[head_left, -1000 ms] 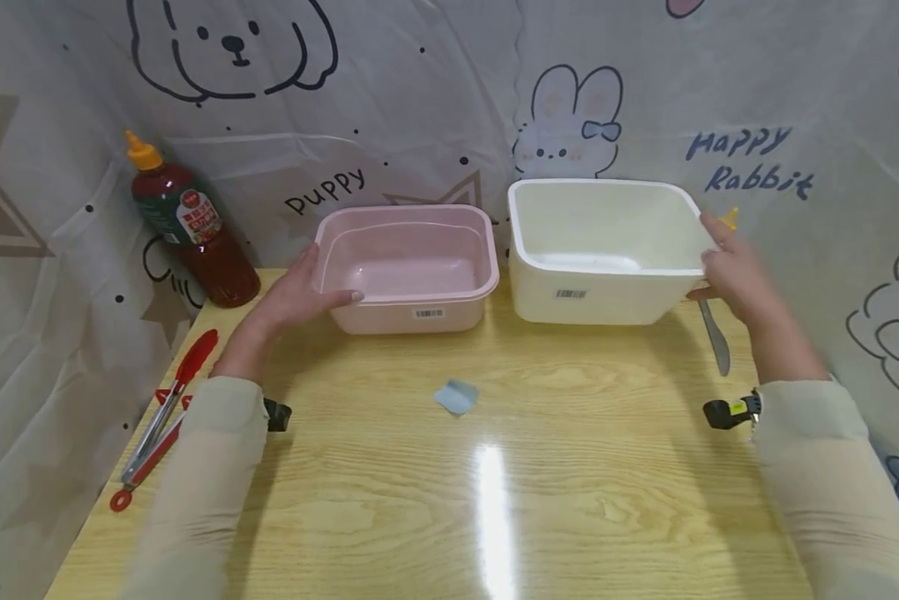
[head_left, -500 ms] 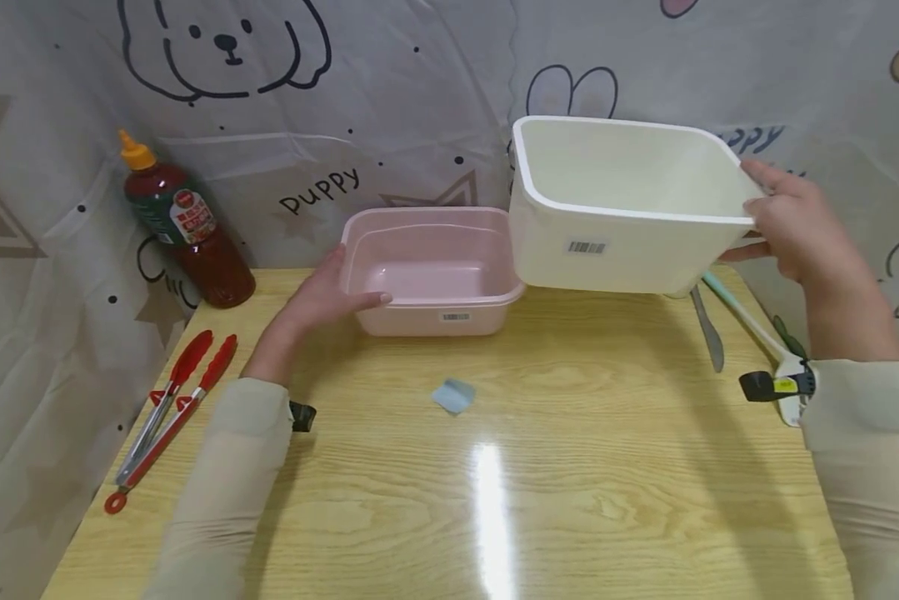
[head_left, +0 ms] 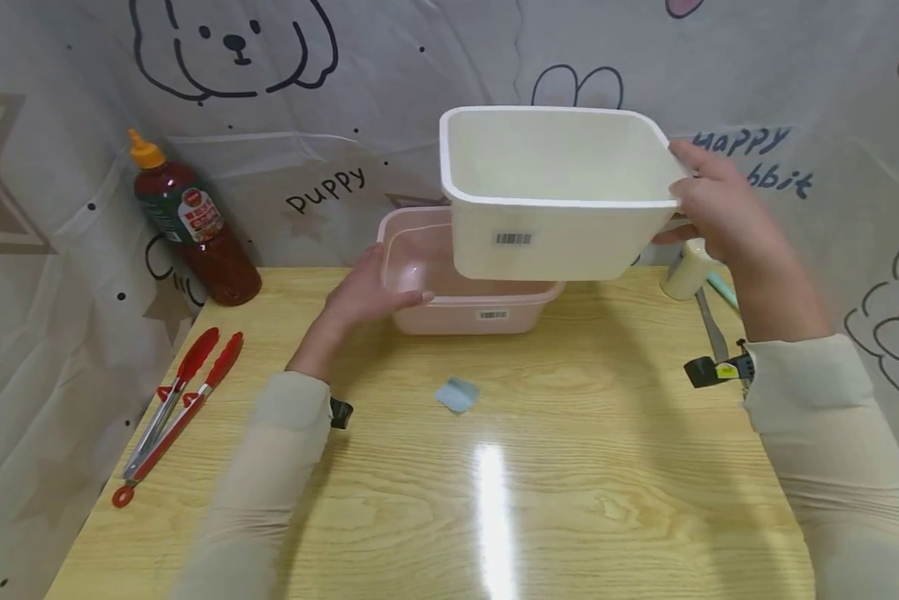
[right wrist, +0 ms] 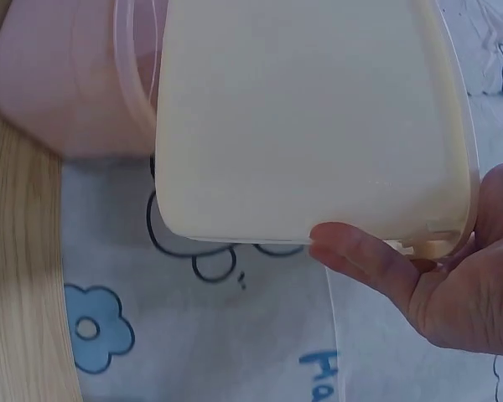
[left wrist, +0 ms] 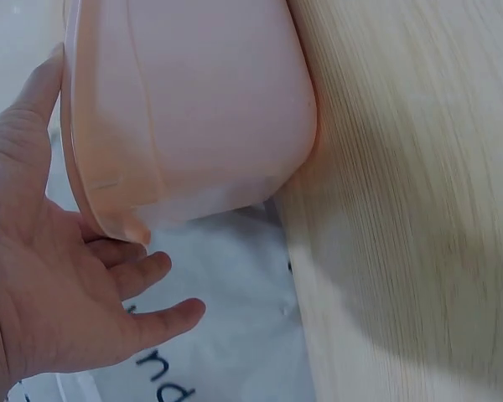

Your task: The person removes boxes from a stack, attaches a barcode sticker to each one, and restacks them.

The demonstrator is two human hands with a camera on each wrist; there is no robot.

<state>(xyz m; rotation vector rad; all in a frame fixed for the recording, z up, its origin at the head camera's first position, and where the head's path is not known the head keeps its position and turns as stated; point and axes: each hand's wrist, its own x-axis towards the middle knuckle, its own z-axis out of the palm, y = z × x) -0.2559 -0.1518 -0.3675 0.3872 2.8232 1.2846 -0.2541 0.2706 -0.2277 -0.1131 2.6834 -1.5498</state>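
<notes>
My right hand (head_left: pixel 707 208) grips the right rim of a white plastic tub (head_left: pixel 546 192) and holds it in the air, upright, partly over a pink tub (head_left: pixel 471 304). The pink tub stands on the wooden table (head_left: pixel 494 500) near the back wall. My left hand (head_left: pixel 377 292) rests against its left end, thumb along the front wall. In the left wrist view the left hand (left wrist: pixel 75 276) lies with fingers spread and fairly straight beside the pink tub (left wrist: pixel 193 109). In the right wrist view a finger of the right hand (right wrist: pixel 453 293) is hooked under the white tub (right wrist: pixel 310 117).
A dark sauce bottle (head_left: pixel 187 225) stands at the back left, and red tongs (head_left: pixel 175 404) lie near the left edge. A small grey-blue scrap (head_left: pixel 456 393) lies mid-table. At the right are a knife (head_left: pixel 713 329) and a small cream container (head_left: pixel 687 268). A printed curtain surrounds the table.
The right hand has lifted the white tub off the table and carried it left, over the pink tub. The left hand has slid the pink tub to the right.
</notes>
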